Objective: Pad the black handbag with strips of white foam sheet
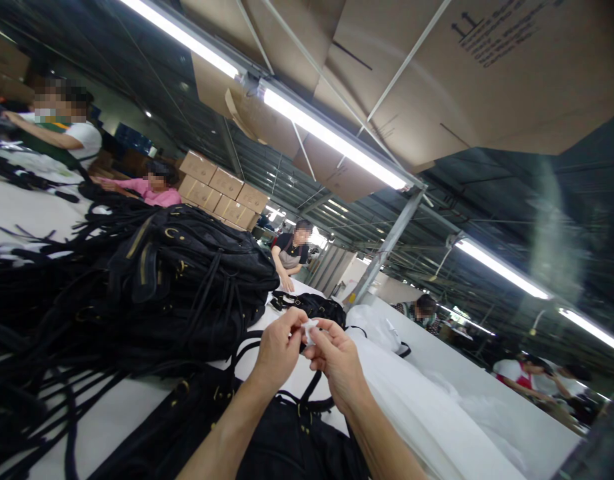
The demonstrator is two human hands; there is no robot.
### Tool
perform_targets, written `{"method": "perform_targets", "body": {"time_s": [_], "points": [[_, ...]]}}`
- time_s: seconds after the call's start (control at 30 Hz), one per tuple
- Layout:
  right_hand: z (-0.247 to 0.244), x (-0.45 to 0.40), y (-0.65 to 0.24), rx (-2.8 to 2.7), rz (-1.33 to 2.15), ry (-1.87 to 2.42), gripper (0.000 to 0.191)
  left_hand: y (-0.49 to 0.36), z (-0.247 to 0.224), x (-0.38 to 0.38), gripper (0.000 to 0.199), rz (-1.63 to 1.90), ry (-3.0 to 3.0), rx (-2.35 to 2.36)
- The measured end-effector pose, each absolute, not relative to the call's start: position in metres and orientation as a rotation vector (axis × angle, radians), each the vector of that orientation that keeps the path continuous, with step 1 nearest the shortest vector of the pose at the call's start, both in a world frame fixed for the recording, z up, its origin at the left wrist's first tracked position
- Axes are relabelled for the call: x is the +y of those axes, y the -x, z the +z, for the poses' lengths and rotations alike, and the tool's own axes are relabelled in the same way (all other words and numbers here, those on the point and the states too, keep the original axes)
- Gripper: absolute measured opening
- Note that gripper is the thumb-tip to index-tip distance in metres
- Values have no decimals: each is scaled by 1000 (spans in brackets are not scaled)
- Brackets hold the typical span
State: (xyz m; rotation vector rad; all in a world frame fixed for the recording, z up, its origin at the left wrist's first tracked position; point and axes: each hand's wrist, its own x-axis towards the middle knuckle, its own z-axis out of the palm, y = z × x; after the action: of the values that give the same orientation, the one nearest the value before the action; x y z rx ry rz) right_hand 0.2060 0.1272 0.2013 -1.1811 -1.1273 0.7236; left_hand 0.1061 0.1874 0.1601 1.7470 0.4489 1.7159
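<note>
In the middle of the head view, my left hand point(279, 347) and my right hand point(335, 353) meet with fingertips pinched. Between them is a small crumpled white piece point(309, 330), like tissue or thin wrapping; its exact kind I cannot make out. Both hands are closed on it. Below my wrists lies a black bag point(287, 443) with gold-coloured fittings, its looped handle standing up near my hands. Part of that bag is hidden by my forearms.
A big pile of black bags point(197, 280) with dangling straps fills the left. White sheeting point(417, 393) covers the right side of the table. Another black bag point(311, 305) lies ahead. Several co-workers sit or stand around; one person point(291, 250) leans at the table's far end. Cartons point(221, 190) are stacked behind.
</note>
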Motion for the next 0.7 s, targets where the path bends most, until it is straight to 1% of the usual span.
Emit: {"method": "perform_targets", "body": {"time_s": [0.1,0.2,0.27,0.33,0.43,0.5,0.57,0.7], "points": [[205,130,-207,-1129,781,1169,56,-104,158,190,20,1720,-1803,449],[213,132,-213,-1113,959,1203,49,-103,156,191,23,1722,-1840,476],[219,133,-217,-1174,970,1292,45,-104,155,191,24,1718,-1871,499],[226,134,-220,-1324,851,1386,44,-104,155,192,23,1722,-1903,536],[234,137,-221,-1507,648,1419,33,-103,155,193,20,1732,-1968,594],[238,141,-222,-1531,546,1385,25,-104,153,194,21,1726,-2038,620],[241,146,-225,-1518,424,1343,21,-106,151,195,25,1704,-2124,631],[239,158,-235,-1411,293,1288,21,-113,143,200,30,1652,-2279,619]]}}
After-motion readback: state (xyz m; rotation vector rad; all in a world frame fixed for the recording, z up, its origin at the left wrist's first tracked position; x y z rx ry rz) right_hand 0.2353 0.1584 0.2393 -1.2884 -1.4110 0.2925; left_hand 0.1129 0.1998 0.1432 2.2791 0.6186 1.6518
